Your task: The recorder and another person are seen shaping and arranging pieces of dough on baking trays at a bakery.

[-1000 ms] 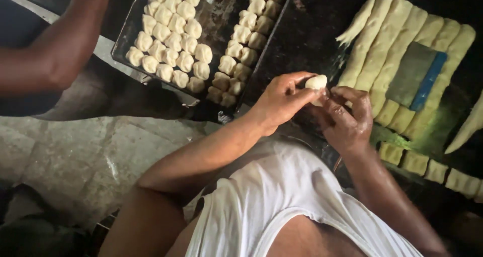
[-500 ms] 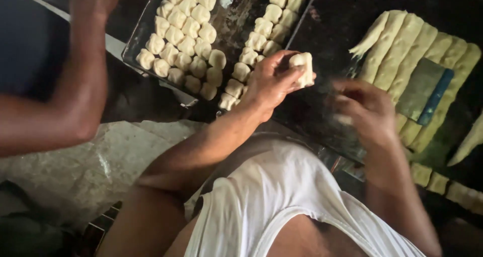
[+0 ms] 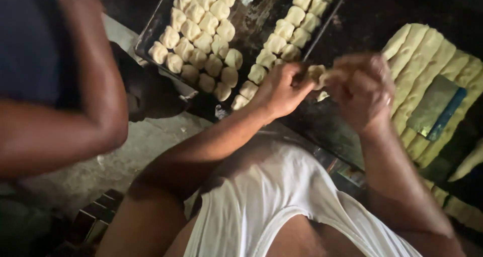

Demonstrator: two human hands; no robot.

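Dough piece (image 3: 317, 75), pale, soft and lumpy, sat pinched between your left hand (image 3: 282, 91) and your right hand (image 3: 359, 88), both closed on it, just beside the dark metal tray (image 3: 151, 28) of small, squarish dough pillows (image 3: 201, 35).

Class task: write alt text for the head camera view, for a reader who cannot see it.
Both hands, left hand and right hand, pinch a small dough piece above a dark tray filled with rows of shaped dough. Dough strips lie right; another person's arm shows left.
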